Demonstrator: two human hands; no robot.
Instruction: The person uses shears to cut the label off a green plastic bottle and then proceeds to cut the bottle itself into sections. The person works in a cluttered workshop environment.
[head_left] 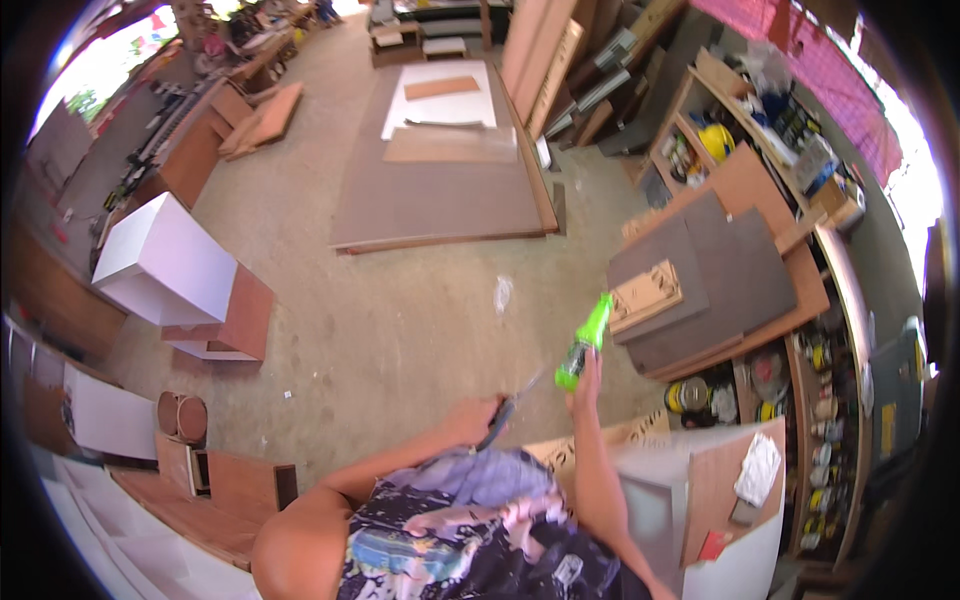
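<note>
My left hand (478, 420) is closed around a dark-handled tool (497, 422) in front of my body. A thin, greyish tip on the tool points up and right toward the bottle; its exact kind is too small to tell. My right hand (588, 385) grips a bright green plastic bottle (585, 345) with a narrow neck and a dark label. The bottle is tilted, its neck leaning up and right near a small wooden board (645, 295). Tip and bottle look apart.
Dark panels (710, 290) lie stacked at the right, beside shelves (700, 130) of cans and tools. Large sheets (440, 200) lie on the floor ahead. A white box-shaped cabinet (170, 255) stands left. A clear plastic scrap (502, 294) lies on the concrete floor.
</note>
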